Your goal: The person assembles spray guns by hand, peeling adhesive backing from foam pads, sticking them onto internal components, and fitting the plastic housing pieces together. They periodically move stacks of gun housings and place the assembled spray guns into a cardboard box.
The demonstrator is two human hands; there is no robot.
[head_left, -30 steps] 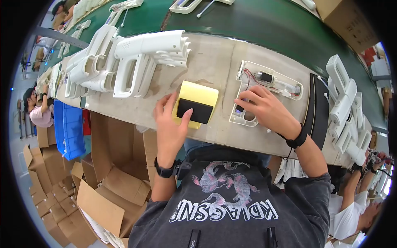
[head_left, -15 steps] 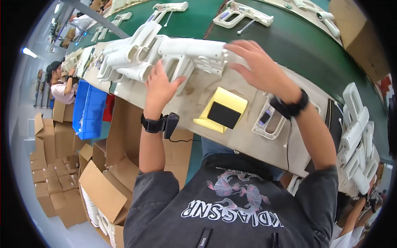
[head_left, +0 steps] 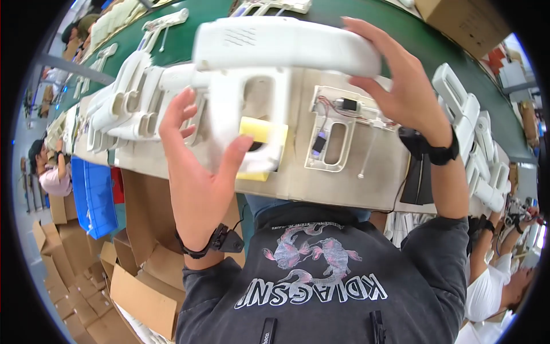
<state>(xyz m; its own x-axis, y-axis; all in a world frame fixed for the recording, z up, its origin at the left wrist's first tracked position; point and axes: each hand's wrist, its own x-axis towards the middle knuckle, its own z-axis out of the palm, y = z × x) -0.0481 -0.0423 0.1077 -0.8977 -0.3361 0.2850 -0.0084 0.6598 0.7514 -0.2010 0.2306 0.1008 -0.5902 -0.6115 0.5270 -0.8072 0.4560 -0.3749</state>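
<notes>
A white gun-shaped plastic shell (head_left: pixel 286 45), blurred by motion, is held up over the table with its looped handle toward me. My right hand (head_left: pixel 401 83) grips its right end, thumb beneath and fingers on the far side. Beside the handle is my left hand (head_left: pixel 200 172), fingers apart and thumb across the handle's lower part; whether it touches cannot be told. Under the handle, partly covered, lies a yellow pad (head_left: pixel 263 127) with a black piece on it. To the right lies an open white shell half (head_left: pixel 323 167) with wires, small dark parts and a thin rod.
More white shells (head_left: pixel 129 106) are heaped at left, and others (head_left: pixel 478 137) at right. A green belt (head_left: pixel 366 43) runs behind the table (head_left: pixel 366 186). At left are a blue bin (head_left: pixel 94 198) and cardboard boxes (head_left: pixel 143 295). Other people sit at both sides.
A white shell has come off the left heap and is now raised before me in my right hand. My left hand has moved lower and nearer. The view has shifted right.
</notes>
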